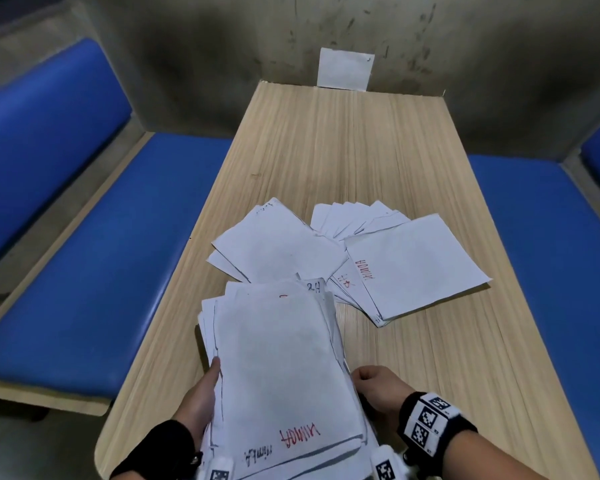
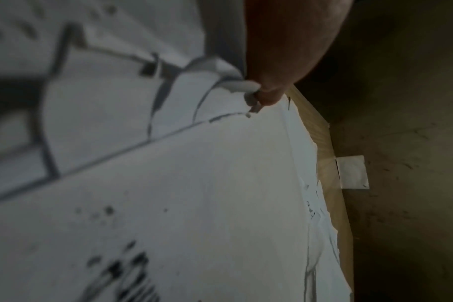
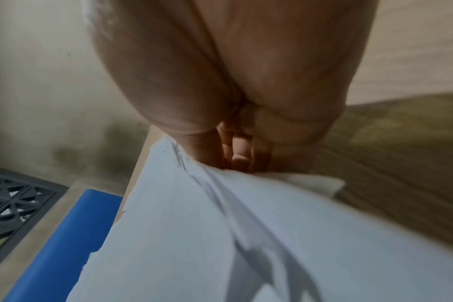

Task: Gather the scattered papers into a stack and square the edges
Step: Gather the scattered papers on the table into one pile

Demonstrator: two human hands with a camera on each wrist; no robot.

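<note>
- Left hand (image 1: 198, 396) curls round the left edge of the stack (image 1: 281, 372), thumb on top, at the near end of the tabletop (image 1: 326, 140).
- The stack sits ragged, its sheets offset along both long sides.
- Right hand (image 1: 378, 386) pinches the stack's right edge, fingers tucked beneath.
- Farther off, loose papers (image 1: 278, 247) and a fanned group (image 1: 413, 261) lie uncollected.
- Risk, as judged: with the sheets this uneven, a slack grip could let them slide out and scatter again.
</note>
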